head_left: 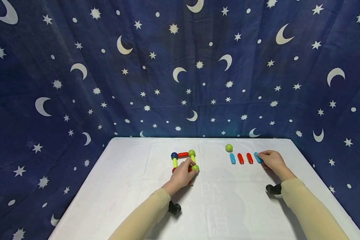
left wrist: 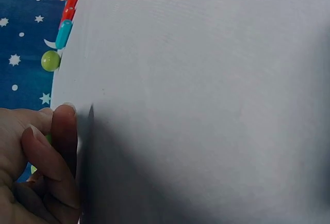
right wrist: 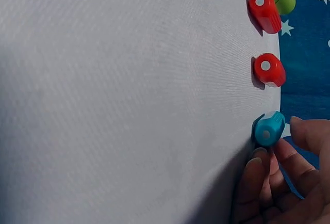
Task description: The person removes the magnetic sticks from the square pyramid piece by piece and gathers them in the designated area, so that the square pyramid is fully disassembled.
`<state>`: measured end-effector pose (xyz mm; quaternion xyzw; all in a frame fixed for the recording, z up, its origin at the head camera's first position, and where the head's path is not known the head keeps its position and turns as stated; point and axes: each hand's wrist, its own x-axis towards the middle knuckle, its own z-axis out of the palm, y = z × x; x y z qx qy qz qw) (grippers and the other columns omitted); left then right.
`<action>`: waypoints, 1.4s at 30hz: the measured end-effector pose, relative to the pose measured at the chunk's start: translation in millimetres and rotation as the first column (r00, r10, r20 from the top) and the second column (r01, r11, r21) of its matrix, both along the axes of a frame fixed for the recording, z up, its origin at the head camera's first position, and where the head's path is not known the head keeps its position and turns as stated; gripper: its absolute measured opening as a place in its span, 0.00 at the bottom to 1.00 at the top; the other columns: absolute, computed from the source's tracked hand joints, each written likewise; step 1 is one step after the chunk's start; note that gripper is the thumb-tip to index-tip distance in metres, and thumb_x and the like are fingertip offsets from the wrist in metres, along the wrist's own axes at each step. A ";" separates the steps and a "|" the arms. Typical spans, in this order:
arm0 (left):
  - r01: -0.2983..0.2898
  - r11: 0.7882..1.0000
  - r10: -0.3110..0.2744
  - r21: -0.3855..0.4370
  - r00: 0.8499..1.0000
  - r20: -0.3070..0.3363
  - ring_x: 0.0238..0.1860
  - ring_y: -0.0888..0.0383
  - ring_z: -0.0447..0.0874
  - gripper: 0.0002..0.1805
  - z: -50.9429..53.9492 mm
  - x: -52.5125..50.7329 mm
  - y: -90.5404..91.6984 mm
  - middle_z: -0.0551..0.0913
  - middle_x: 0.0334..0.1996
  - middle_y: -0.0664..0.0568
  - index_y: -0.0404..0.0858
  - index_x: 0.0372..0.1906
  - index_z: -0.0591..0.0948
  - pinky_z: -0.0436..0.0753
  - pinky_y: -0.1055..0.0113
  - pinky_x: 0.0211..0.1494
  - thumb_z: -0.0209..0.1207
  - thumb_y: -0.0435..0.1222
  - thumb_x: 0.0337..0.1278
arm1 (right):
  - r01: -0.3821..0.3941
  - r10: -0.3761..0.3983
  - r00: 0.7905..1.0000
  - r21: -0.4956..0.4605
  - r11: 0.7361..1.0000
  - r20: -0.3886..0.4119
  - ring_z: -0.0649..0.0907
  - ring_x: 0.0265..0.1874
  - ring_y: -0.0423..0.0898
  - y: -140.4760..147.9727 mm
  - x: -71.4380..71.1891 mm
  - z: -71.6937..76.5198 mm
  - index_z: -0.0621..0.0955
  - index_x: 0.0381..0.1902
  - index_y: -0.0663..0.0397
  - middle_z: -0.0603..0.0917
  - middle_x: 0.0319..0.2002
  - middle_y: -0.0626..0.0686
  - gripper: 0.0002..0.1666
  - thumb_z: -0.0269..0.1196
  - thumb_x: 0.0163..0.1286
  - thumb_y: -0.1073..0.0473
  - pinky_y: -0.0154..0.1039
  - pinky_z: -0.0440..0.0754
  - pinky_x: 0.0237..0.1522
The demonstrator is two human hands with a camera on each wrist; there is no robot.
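A square of magnetic building rods and balls lies on the white table, with a blue ball (head_left: pixel 174 155), a green ball (head_left: pixel 191 153) and a red rod (head_left: pixel 183 154) along its far side. My left hand (head_left: pixel 181 173) pinches the near-right green ball (head_left: pixel 195 168) and covers much of the near side. My right hand (head_left: pixel 271 160) has its thumb and fingers around the near end of a blue rod (right wrist: pixel 269 130), which lies on the table. Two red rods (head_left: pixel 241 158) and another blue rod (head_left: pixel 232 158) lie in a row to its left.
A loose green ball (head_left: pixel 229 148) sits behind the row of rods, near the far edge of the white table (head_left: pixel 228 206). Behind that edge hangs a dark blue curtain (head_left: pixel 198 83) with moons and stars. A black wrist camera (head_left: pixel 174 208) hangs under the left sleeve.
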<state>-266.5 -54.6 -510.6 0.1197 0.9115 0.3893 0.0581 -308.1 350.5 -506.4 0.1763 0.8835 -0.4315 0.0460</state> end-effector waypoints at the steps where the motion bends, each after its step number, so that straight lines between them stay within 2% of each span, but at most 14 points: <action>1: -0.003 1.000 0.003 0.001 1.000 0.002 0.14 0.59 0.77 0.18 -0.4 0.1 0.1 0.77 0.43 0.48 0.43 0.57 0.74 0.79 0.66 0.20 0.65 0.41 0.69 | 0.007 -0.007 1.000 0.008 1.000 0.001 0.79 0.39 0.52 0.0 0.8 0.7 0.74 0.63 0.73 0.81 0.45 0.62 0.31 0.56 0.79 0.49 0.31 0.77 0.27; 4: -0.010 1.000 0.010 0.010 1.000 0.002 0.14 0.59 0.77 0.19 -1.9 1.0 -0.6 0.77 0.45 0.47 0.43 0.58 0.74 0.79 0.66 0.20 0.66 0.41 0.68 | 0.031 -0.030 0.999 0.034 0.999 -0.020 0.78 0.43 0.56 -0.9 3.7 4.0 0.73 0.64 0.73 0.79 0.51 0.67 0.31 0.53 0.80 0.48 0.35 0.78 0.31; 9: -0.019 0.999 0.019 0.030 1.000 0.002 0.14 0.59 0.77 0.21 -4.6 3.2 -2.9 0.77 0.51 0.45 0.44 0.61 0.75 0.80 0.66 0.19 0.65 0.41 0.68 | 0.048 -0.035 0.989 0.090 0.995 -0.140 0.77 0.51 0.62 -4.1 7.4 13.0 0.74 0.64 0.73 0.76 0.58 0.71 0.31 0.50 0.81 0.48 0.50 0.80 0.45; 11: -0.021 0.999 0.021 0.038 1.000 0.001 0.14 0.59 0.77 0.22 -5.6 4.3 -3.7 0.76 0.52 0.45 0.44 0.63 0.74 0.80 0.66 0.19 0.65 0.40 0.68 | 0.043 -0.026 0.982 0.088 0.995 -0.189 0.77 0.50 0.61 -8.3 8.6 18.5 0.74 0.64 0.72 0.77 0.58 0.70 0.31 0.50 0.82 0.48 0.50 0.80 0.44; 14: -0.029 0.999 0.029 0.044 1.000 -0.005 0.15 0.60 0.77 0.22 -6.7 5.9 -6.1 0.76 0.50 0.44 0.42 0.64 0.74 0.79 0.66 0.18 0.64 0.38 0.69 | 0.015 0.001 0.970 0.062 0.998 -0.241 0.78 0.49 0.60 -22.9 9.9 28.8 0.76 0.63 0.70 0.79 0.56 0.69 0.31 0.51 0.82 0.47 0.44 0.79 0.41; 17: -0.045 0.997 0.047 0.059 0.999 -0.018 0.14 0.60 0.78 0.21 -7.8 7.2 -8.4 0.76 0.48 0.44 0.39 0.63 0.75 0.79 0.66 0.17 0.63 0.36 0.69 | -0.064 0.069 0.959 0.029 0.998 -0.275 0.80 0.47 0.59 -45.9 10.6 36.7 0.77 0.63 0.66 0.82 0.54 0.66 0.28 0.53 0.82 0.47 0.40 0.78 0.37; 20: -0.059 0.995 0.062 0.081 0.998 -0.029 0.13 0.60 0.78 0.19 -9.1 8.0 -10.0 0.75 0.47 0.43 0.38 0.61 0.75 0.79 0.65 0.15 0.63 0.35 0.69 | -0.196 0.195 0.933 0.029 0.980 -0.303 0.81 0.45 0.57 -74.1 12.2 38.7 0.79 0.62 0.63 0.84 0.51 0.64 0.25 0.56 0.81 0.49 0.40 0.79 0.37; 22: -0.067 0.993 0.071 0.098 0.997 -0.032 0.12 0.60 0.78 0.18 -10.4 8.1 -10.5 0.76 0.46 0.43 0.37 0.60 0.76 0.79 0.65 0.15 0.62 0.34 0.69 | -0.296 0.293 0.900 0.042 0.954 -0.322 0.82 0.44 0.55 -95.4 14.1 36.2 0.80 0.60 0.62 0.85 0.50 0.61 0.23 0.59 0.79 0.51 0.42 0.80 0.40; 25: -0.073 0.987 0.078 0.141 0.996 -0.032 0.13 0.61 0.78 0.16 -12.8 8.2 -10.4 0.78 0.43 0.46 0.35 0.58 0.75 0.79 0.65 0.15 0.61 0.33 0.70 | -0.431 0.417 0.851 0.030 0.902 -0.320 0.83 0.44 0.50 -129.9 19.2 28.6 0.81 0.58 0.61 0.86 0.48 0.56 0.21 0.63 0.76 0.53 0.44 0.81 0.44; 28: -0.068 0.975 0.070 0.210 0.998 -0.003 0.14 0.61 0.80 0.14 -14.9 7.8 -9.9 0.80 0.36 0.49 0.36 0.56 0.75 0.80 0.64 0.15 0.60 0.33 0.71 | -0.507 0.488 0.821 0.014 0.862 -0.297 0.84 0.43 0.46 -164.1 24.0 17.1 0.82 0.56 0.60 0.87 0.45 0.51 0.19 0.66 0.73 0.56 0.44 0.82 0.44; 30: -0.064 0.969 0.062 0.239 0.998 0.017 0.14 0.61 0.81 0.13 -15.4 7.7 -9.7 0.80 0.31 0.51 0.36 0.55 0.74 0.80 0.63 0.16 0.59 0.33 0.72 | -0.535 0.515 0.815 -0.004 0.845 -0.266 0.84 0.43 0.46 -183.7 26.7 10.1 0.82 0.56 0.60 0.87 0.44 0.49 0.19 0.68 0.72 0.57 0.44 0.82 0.44; 33: -0.057 0.964 0.049 0.259 0.998 0.034 0.14 0.60 0.81 0.11 -16.1 7.6 -9.1 0.80 0.27 0.51 0.36 0.55 0.74 0.80 0.64 0.16 0.59 0.33 0.73 | -0.545 0.526 0.816 -0.014 0.839 -0.239 0.84 0.44 0.45 -205.6 29.2 1.3 0.82 0.54 0.59 0.87 0.44 0.49 0.18 0.69 0.69 0.59 0.44 0.82 0.46; 38: -0.049 0.966 0.045 0.252 0.999 0.021 0.14 0.61 0.81 0.10 -16.7 9.2 -9.7 0.79 0.25 0.52 0.36 0.55 0.74 0.79 0.65 0.16 0.58 0.32 0.74 | -0.516 0.491 0.837 -0.052 0.855 -0.240 0.82 0.38 0.45 -226.0 30.2 -6.7 0.82 0.50 0.58 0.85 0.40 0.49 0.17 0.72 0.66 0.62 0.42 0.81 0.40; 42: -0.051 0.966 0.052 0.253 0.999 0.001 0.14 0.62 0.80 0.10 -16.7 10.0 -11.7 0.79 0.27 0.53 0.36 0.54 0.74 0.80 0.65 0.16 0.58 0.31 0.74 | -0.493 0.463 0.846 -0.056 0.868 -0.263 0.80 0.35 0.44 -232.8 28.3 -10.2 0.82 0.48 0.57 0.84 0.38 0.48 0.16 0.73 0.64 0.61 0.40 0.79 0.37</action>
